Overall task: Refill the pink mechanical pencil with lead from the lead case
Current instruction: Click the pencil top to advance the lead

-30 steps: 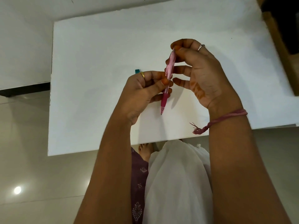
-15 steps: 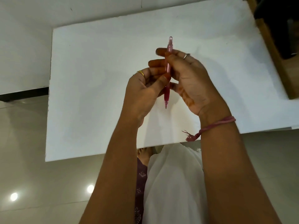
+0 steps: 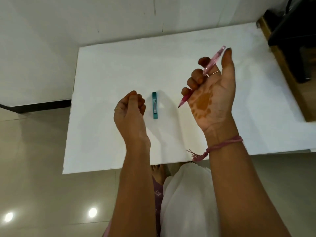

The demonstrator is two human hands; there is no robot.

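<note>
Right hand has its fingers curled round the pink mechanical pencil, tip down. Left hand loosely fisted, seemingly empty, just beside the teal lead case lying on the white surface.

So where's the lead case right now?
The teal lead case lies flat on the white table, between the left hand and right hand.
</note>
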